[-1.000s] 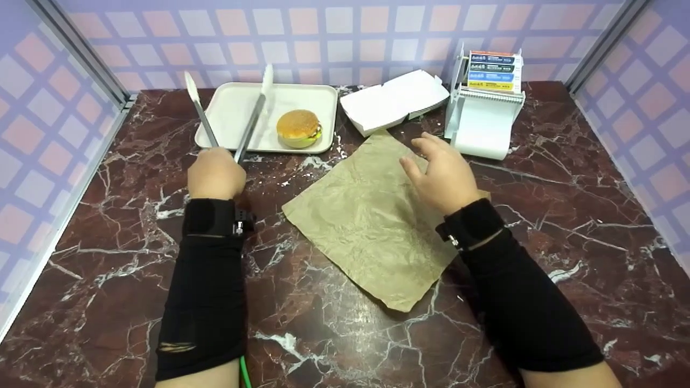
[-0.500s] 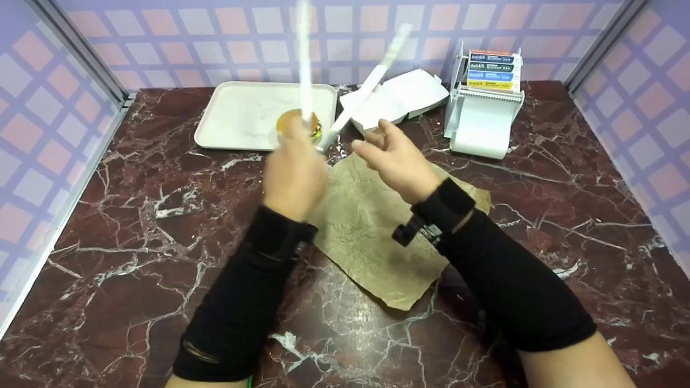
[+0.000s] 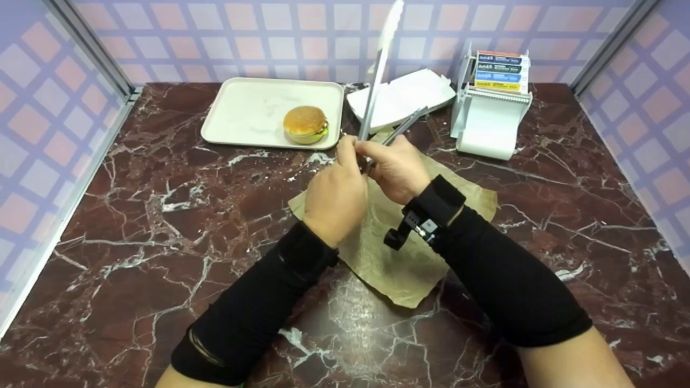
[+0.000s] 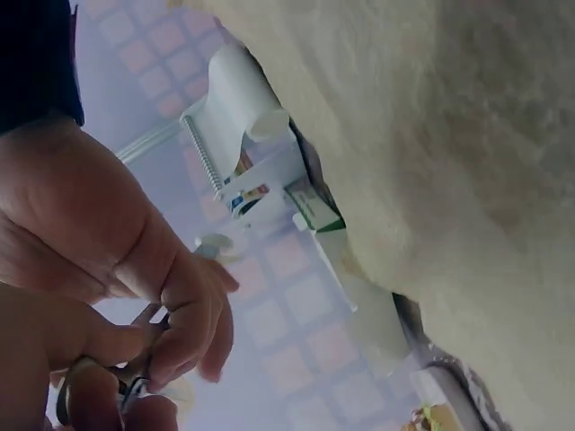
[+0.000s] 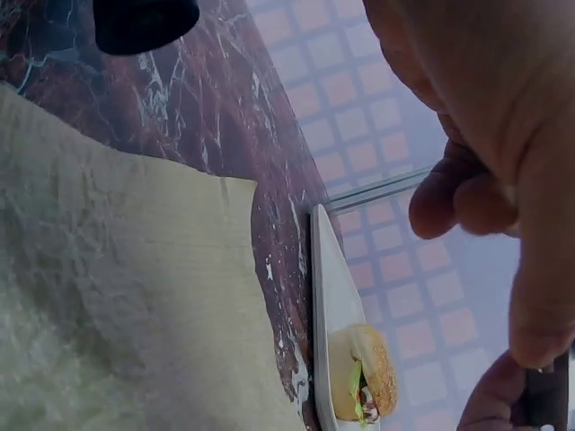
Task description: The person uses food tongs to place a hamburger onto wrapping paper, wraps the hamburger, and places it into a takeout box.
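Metal tongs with white tips [image 3: 380, 59] stand spread over the brown paper sheet [image 3: 407, 269] in the head view. My left hand [image 3: 335, 199] grips them near the hinge end. The fingers of my right hand [image 3: 400, 168] are curled at the same end and pinch the tongs beside the left hand. In the left wrist view both hands meet around the metal; the exact finger contact is partly hidden. A hamburger [image 3: 304, 124] with a seeded bun sits at the right end of a cream tray [image 3: 242, 110], apart from both hands.
Behind the paper lies an opened white cardboard box [image 3: 415, 97], partly covered by the tongs. A label dispenser [image 3: 488, 121] with several coloured rolls or boxes stands at the back right. Patterned walls enclose the marbled table [image 3: 135, 242] at the back and sides.
My left hand has carried the tongs from in front of the tray to the right, over the paper. My right hand has moved left and taken hold of the tongs.
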{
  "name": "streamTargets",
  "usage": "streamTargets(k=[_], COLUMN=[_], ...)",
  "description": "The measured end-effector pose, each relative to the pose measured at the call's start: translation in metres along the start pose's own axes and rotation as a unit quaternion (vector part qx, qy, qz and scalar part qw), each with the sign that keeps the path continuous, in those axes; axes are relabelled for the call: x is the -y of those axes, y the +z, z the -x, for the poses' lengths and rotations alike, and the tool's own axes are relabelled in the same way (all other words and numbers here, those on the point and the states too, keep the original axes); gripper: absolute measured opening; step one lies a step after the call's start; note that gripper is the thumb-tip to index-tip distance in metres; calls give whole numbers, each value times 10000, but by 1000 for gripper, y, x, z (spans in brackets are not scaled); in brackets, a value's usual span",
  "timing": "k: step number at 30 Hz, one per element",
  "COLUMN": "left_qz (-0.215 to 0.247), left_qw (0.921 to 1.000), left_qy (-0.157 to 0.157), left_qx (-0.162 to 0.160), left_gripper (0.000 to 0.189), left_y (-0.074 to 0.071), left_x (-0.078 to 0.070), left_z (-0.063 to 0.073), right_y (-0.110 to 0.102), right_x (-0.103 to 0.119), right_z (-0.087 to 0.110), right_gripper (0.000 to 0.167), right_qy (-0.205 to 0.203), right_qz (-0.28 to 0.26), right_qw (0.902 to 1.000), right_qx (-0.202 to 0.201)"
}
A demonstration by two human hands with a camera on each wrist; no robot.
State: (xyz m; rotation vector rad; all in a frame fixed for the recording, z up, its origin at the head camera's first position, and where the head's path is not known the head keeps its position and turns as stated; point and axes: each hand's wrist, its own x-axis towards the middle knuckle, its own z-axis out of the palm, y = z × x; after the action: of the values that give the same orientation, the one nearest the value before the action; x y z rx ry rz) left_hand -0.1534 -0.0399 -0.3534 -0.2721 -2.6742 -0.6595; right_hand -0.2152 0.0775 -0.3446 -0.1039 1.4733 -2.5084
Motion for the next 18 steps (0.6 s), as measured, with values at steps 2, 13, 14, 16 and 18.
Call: streamTargets(k=[2,13,14,16,18], left_qz=[20,174,-128,-614,-943], left_qw=[9998,9685,9615,9413,9258], left_qy=[140,243,221,95,17], left_qx=[151,2473,2737,3317,3661], left_gripper=[70,109,110,112,111], left_y=[2,-8,-8,-9,-9], left_x=[1,38,44,55,64], left_z=[3,13,16,20,22], right_y=[-1,-29,-33,-41,-46], right_x=[-4,6,8,11,12], right_z=[-1,0,0,0,0], right_gripper=[13,51,55,59,59], right_qy=[-30,107,95,70,56], right_qz=[-71,2480,2745,3236,3630], right_qw=[10000,9663,9594,9447,9309], right_qx=[-41,-673,-647,-526,-396])
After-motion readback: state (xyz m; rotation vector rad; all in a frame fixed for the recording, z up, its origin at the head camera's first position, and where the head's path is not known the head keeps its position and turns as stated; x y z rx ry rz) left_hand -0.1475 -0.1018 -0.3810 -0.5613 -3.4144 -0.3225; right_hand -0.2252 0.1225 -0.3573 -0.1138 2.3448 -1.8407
